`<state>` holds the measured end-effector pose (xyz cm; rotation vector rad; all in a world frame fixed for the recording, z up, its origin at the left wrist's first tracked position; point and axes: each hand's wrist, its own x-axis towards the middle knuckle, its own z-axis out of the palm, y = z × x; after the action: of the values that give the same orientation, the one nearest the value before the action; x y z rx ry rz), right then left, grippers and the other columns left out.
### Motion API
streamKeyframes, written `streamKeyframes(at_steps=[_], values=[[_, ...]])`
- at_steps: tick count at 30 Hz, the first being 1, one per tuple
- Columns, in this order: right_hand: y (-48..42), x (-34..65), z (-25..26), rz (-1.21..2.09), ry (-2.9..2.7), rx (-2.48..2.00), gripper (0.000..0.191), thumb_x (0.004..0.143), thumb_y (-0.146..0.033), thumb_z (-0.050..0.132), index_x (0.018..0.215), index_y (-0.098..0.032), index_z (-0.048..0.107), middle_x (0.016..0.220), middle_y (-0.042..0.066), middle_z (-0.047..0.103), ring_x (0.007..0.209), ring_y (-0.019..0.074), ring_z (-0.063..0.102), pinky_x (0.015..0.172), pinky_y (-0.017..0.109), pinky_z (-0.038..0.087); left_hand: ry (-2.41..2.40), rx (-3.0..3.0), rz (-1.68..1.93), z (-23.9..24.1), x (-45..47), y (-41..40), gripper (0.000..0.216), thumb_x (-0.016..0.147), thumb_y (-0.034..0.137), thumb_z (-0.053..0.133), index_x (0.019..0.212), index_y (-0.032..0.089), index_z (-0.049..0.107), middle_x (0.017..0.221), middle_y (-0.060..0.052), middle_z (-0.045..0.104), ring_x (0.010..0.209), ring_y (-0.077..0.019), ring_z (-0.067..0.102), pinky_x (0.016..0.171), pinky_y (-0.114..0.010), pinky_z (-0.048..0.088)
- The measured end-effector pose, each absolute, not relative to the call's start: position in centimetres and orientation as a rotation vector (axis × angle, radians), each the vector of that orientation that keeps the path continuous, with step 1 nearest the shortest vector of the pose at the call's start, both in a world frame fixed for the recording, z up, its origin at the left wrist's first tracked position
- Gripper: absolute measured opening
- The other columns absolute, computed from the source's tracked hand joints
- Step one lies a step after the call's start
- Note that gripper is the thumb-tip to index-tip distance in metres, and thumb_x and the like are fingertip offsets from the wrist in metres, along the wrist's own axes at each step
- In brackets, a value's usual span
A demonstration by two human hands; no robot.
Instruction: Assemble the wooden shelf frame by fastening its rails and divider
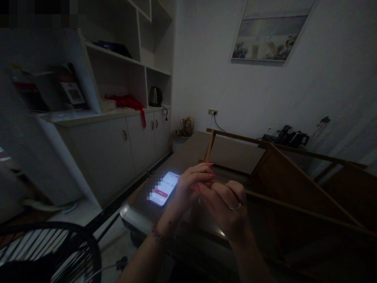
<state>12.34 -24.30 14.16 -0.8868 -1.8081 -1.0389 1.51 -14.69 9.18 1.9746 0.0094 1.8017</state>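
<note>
My left hand (191, 182) and my right hand (228, 206) meet above the near part of the table, their red-nailed fingertips close together. The left fingers reach across toward the right hand, bent a little, with the thumb side hidden. My right hand is closed in a pinch and wears a ring. Whatever lies between the fingertips is too small and dark to make out. Just left of my left hand, a lit phone (161, 194) lies on the table (188, 151). Beyond and to the right of the hands, a wooden frame (282, 169) with slats and panels rests across the table.
A black-barred chair (88, 239) stands at the lower left. Along the left wall runs a white cabinet (103, 145), with a kettle (155, 96) and red cloth (129, 102) on it. A dried plant (187, 126) and dark appliances (290, 136) are at the back.
</note>
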Motion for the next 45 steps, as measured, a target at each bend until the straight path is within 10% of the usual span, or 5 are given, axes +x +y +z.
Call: streamKeyframes(at_steps=[25,45], values=[[-26.6,14.2,19.0,-0.68,-2.466,-0.949,0.033,0.097,-0.03,0.05,0.129,-0.025,0.055,0.105,0.001,0.067,0.094,0.0165,0.051,0.086,0.031,0.041,0.05,1.945,1.788,8.9,1.6,-14.6,0.024,0.092,0.037,0.056,0.105,0.021,0.068,0.108,-0.007,0.069,0.113,-0.0226,0.062,0.099,-0.048,0.051],[-24.1,13.9,20.0,-0.547,-2.598,-0.622,0.018,0.095,-0.029,0.054,0.086,-0.017,0.064,0.084,0.0,0.065,0.085,0.0125,0.055,0.08,0.026,0.045,0.107,1.987,1.746,8.9,1.3,-14.8,0.017,0.093,0.029,0.056,0.099,0.019,0.066,0.108,-0.007,0.068,0.111,-0.0222,0.062,0.102,-0.045,0.049]])
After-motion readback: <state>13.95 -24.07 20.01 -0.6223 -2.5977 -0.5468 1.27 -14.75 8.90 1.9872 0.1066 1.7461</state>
